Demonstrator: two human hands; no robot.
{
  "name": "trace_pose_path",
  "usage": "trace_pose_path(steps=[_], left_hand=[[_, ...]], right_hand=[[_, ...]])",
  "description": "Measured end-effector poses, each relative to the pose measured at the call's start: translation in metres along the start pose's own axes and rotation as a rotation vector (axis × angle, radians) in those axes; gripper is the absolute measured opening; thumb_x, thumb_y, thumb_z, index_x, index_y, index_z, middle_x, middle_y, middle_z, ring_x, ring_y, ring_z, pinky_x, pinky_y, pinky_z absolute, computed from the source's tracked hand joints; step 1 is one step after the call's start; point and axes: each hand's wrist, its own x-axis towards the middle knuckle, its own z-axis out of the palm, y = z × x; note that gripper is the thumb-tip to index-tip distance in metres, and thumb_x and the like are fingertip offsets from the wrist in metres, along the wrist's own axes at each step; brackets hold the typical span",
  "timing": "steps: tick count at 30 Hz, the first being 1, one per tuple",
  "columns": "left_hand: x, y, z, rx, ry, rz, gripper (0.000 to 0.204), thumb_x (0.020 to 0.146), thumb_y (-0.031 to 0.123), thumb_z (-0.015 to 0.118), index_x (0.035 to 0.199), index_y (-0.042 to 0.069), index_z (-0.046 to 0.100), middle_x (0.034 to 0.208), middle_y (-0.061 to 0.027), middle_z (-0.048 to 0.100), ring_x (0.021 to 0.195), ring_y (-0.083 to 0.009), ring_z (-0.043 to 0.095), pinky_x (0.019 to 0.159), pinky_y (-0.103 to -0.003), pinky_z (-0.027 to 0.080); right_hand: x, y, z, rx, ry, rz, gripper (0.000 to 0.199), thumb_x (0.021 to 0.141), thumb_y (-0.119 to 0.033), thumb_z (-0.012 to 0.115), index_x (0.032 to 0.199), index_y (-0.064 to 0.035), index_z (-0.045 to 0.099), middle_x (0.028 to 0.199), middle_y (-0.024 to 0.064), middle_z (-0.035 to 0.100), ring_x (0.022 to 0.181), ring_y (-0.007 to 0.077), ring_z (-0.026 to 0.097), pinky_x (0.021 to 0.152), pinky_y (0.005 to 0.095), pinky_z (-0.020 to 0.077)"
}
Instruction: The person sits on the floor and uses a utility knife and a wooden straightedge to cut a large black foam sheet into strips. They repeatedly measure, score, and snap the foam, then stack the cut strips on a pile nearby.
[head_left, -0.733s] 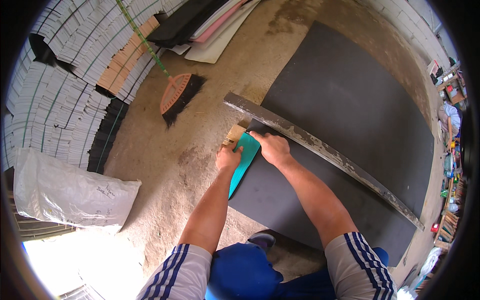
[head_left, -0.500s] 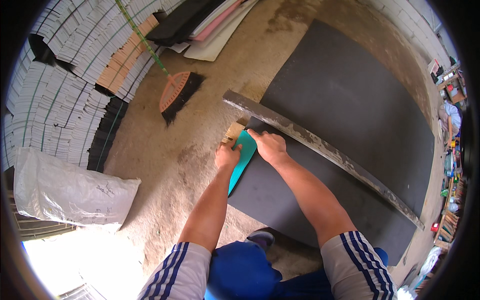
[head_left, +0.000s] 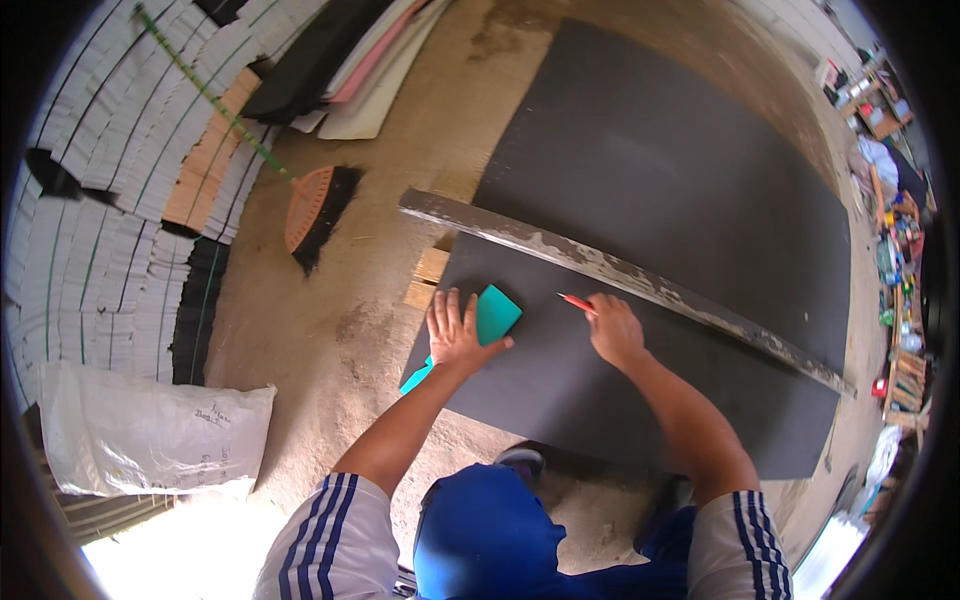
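My left hand [head_left: 458,336] lies flat with fingers spread on a teal strip [head_left: 497,312], pressing it against a large black sheet [head_left: 560,370]. The strip runs under the palm, showing on both sides of it. To the right, my right hand [head_left: 616,332] is closed around a slim red pen [head_left: 577,302], its pale tip pointing left toward the strip and held just over the black sheet. A long, worn straight bar [head_left: 600,268] lies across the sheet beyond both hands.
Wooden blocks [head_left: 424,278] show at the sheet's left edge. A broom [head_left: 310,210] leans at the left, beside strapped white stacks [head_left: 110,270]. A white sack [head_left: 150,425] lies at lower left. Loose sheets [head_left: 370,80] lie at the back; a cluttered shelf [head_left: 905,370] lines the right.
The teal strip has moved from the black sheet's left edge inward onto it. My right hand has left the strip and moved right, with the red pen now showing in it. My left hand has flattened.
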Motion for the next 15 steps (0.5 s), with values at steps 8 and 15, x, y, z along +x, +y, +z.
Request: trace_pose_path(steps=[8, 15], left_hand=[[-0.003, 0.115, 0.016, 0.247, -0.365, 0.729, 0.112, 0.091, 0.071, 0.069, 0.169, 0.005, 0.025, 0.176, -0.0250, 0.017, 0.165, -0.0437, 0.011, 0.132, -0.059, 0.016], [-0.056, 0.239, 0.030, 0.462, -0.413, 1.190, 0.103, 0.085, 0.060, 0.080, 0.164, 0.009, 0.038, 0.173, -0.0235, 0.028, 0.163, -0.0426, 0.023, 0.126, -0.066, 0.028]], right_hand=[[-0.183, 0.163, -0.055, -0.148, -0.427, 0.276, 0.026, 0.096, -0.009, 0.064, 0.120, -0.0085, 0.053, 0.121, 0.0181, 0.069, 0.113, 0.0424, 0.069, 0.093, 0.0530, 0.0568], [-0.329, 0.255, -0.069, -0.061, -0.413, 0.287, 0.041, 0.099, -0.027, 0.069, 0.134, -0.0143, 0.054, 0.124, 0.0162, 0.065, 0.107, 0.0390, 0.073, 0.087, 0.0517, 0.0585]])
